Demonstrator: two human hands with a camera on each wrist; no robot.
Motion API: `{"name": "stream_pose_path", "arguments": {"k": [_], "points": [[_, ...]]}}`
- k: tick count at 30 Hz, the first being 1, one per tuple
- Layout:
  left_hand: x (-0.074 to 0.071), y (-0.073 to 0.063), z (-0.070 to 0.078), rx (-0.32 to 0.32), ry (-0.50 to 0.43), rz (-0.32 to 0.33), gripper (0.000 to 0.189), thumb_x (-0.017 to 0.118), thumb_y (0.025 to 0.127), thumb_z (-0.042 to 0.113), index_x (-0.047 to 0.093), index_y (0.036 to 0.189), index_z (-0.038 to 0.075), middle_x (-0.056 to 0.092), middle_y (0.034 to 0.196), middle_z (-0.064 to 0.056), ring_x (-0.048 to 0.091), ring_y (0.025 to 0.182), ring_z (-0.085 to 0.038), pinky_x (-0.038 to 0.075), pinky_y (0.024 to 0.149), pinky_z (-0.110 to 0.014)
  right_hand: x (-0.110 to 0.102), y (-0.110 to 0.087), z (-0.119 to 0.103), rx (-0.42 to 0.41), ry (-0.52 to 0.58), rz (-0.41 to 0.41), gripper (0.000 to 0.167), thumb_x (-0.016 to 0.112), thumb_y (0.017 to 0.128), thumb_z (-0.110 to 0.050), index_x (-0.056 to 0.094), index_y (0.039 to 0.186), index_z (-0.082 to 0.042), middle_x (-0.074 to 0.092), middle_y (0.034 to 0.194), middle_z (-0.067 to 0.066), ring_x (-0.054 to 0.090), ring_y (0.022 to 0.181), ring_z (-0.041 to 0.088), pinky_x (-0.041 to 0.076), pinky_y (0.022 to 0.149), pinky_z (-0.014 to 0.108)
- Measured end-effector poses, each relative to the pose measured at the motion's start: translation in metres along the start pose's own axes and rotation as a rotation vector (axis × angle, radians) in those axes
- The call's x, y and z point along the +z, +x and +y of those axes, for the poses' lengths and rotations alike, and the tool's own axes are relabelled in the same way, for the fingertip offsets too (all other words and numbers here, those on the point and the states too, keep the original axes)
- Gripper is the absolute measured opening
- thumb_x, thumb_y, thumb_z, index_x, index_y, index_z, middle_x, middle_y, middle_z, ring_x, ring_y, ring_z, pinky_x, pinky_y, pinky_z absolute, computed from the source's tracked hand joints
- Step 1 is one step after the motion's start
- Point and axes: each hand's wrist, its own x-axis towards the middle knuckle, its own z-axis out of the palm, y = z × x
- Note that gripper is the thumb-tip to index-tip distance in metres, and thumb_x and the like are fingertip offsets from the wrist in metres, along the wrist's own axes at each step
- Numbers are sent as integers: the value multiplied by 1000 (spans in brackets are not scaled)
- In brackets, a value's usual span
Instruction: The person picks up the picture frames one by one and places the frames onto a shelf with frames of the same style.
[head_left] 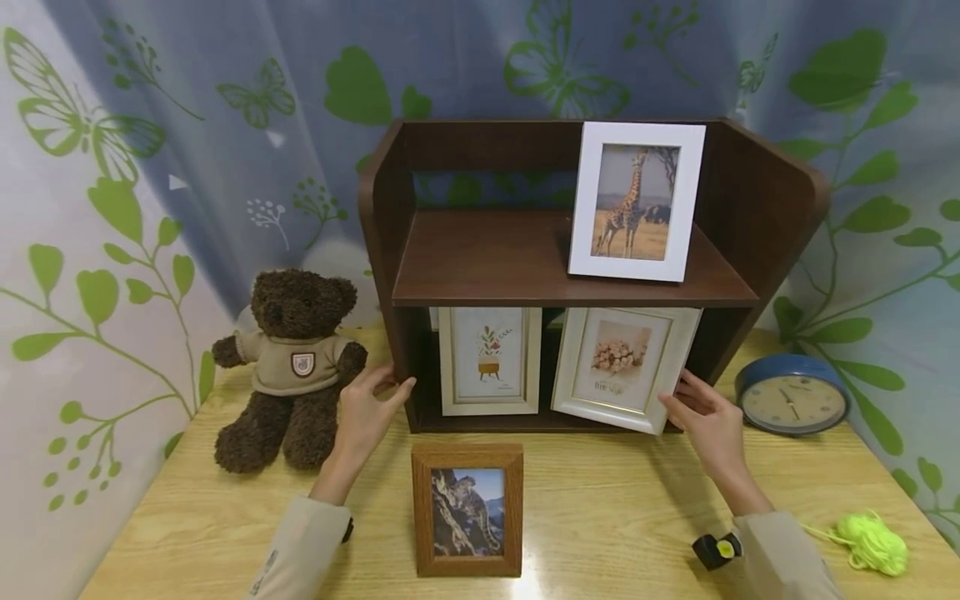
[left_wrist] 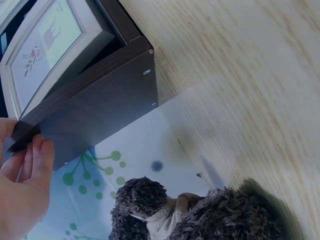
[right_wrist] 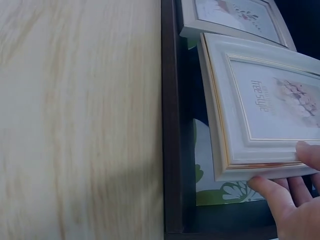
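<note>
My right hand (head_left: 708, 421) grips the lower right edge of a cream picture frame (head_left: 564, 392) with a pink flower picture. That frame leans at a tilt in the lower compartment of a dark brown shelf (head_left: 480, 258). In the right wrist view the thumb (right_wrist: 309, 154) lies on the frame's front, fingers beneath its edge. My left hand (head_left: 367, 412) pinches the shelf's left side panel (left_wrist: 100, 100), thumb at the front edge and fingers on the outer face. Beside the tilted frame stands another cream frame (head_left: 491, 408) with a potted plant picture.
A white giraffe frame (head_left: 637, 268) stands on the upper board. On the table before the shelf is a brown wooden frame (head_left: 467, 567). A teddy bear (head_left: 300, 367) sits left; a blue clock (head_left: 791, 396) and green yarn (head_left: 870, 542) lie right.
</note>
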Motion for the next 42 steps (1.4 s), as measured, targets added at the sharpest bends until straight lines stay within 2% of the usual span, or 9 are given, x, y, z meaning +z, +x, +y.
{"name": "stream_pose_path", "arguments": {"k": [6, 11, 17, 25, 27, 30, 32, 34, 42], "points": [[-1, -1, 0, -1, 5, -3, 24, 78, 79, 10, 70, 95, -7, 66, 91, -20, 67, 80, -33, 57, 68, -44, 6, 4, 5, 20, 7, 1, 63, 70, 87, -15, 42, 141, 3, 61, 89, -26, 61, 79, -8, 54, 66, 13], [-1, -2, -1, -2, 8, 3, 25, 78, 78, 9, 70, 96, -8, 66, 90, -21, 67, 79, -34, 57, 68, -45, 11, 7, 9, 13, -41, -11, 64, 69, 89, -19, 41, 142, 2, 60, 88, -29, 60, 78, -9, 54, 67, 13], [0, -2, -2, 13, 2, 7, 25, 78, 78, 8, 70, 96, -8, 66, 90, -21, 68, 78, -33, 57, 67, -44, 14, 12, 13, -2, -35, -19, 62, 68, 89, -16, 41, 142, 2, 60, 88, -29, 61, 77, -8, 54, 66, 13], [0, -1, -1, 18, -1, 8, 24, 78, 78, 7, 70, 95, -8, 66, 90, -21, 68, 78, -34, 57, 67, -44, 19, 17, 18, 0, -86, -5, 58, 65, 92, -16, 41, 143, -4, 56, 88, -31, 58, 78, -11, 52, 68, 11], [0, -1, -1, 13, 0, 5, 24, 78, 78, 8, 70, 95, -8, 66, 90, -21, 68, 78, -34, 57, 67, -44, 22, 18, 18, -11, -109, 19, 56, 64, 92, -16, 42, 143, -4, 57, 93, -25, 56, 79, -12, 51, 69, 9], [0, -1, -1, 6, 0, 1, 25, 78, 79, 8, 69, 96, -8, 66, 91, -22, 68, 79, -34, 57, 68, -45, 27, 22, 20, -39, -136, 66, 52, 62, 93, -13, 44, 141, -1, 62, 106, -3, 53, 79, -13, 48, 69, 7], [0, 0, -1, 5, 0, -1, 26, 78, 79, 8, 69, 97, -9, 66, 91, -22, 67, 79, -34, 57, 67, -45, 30, 24, 22, -56, -158, 90, 51, 60, 94, -13, 44, 140, 1, 59, 115, 11, 50, 82, -14, 46, 69, 5], [0, 0, -2, 7, -2, -3, 26, 77, 79, 8, 69, 97, -9, 66, 91, -22, 67, 79, -34, 57, 67, -45, 33, 26, 24, -60, -161, 110, 50, 59, 95, -12, 44, 140, 1, 56, 121, 19, 48, 84, -13, 43, 69, 4], [2, -1, -3, 29, -1, 2, 26, 78, 78, 8, 69, 96, -9, 66, 91, -22, 67, 79, -34, 57, 67, -44, 37, 32, 30, -75, -142, 144, 49, 57, 96, -14, 44, 140, 1, 54, 123, 19, 47, 88, -8, 41, 71, 3]]}}
